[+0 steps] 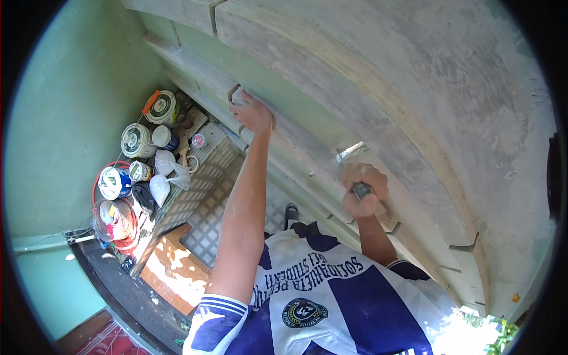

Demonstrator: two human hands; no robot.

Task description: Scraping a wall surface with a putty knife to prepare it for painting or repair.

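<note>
Closest to the camera, a blue and white shirt [296,296] fills the bottom centre of the frame, and from my distant seat I see both bare arms reach up from it. On the right of centre, the right hand [364,183] has its fingers wrapped tightly around the dark handle of a scraper [351,151], whose shiny flat blade points up and left and lies at the scuffed, pale wall panel [355,77]. At upper centre, the left hand [254,115] rests on a narrow ledge [296,134], thumb apart from the fingers, close to a notch in the edge; I cannot tell whether the fingers grip the ledge or only lean on it. Over at left, I see a slatted bench [212,140] crowded with two white lidded buckets [136,141], a blue can with a white lid [164,137], a blue and white bucket [114,182], a small tub [139,171], clear plastic bags [158,188] of something white, a black bag [143,196] and a ring-shaped roll [193,164]. Green wall [65,148] stands behind them. Below the arms I make out a dark shoe [290,212] near the checkered floor [208,207], and green leaves [504,337] show at lower right.
</note>
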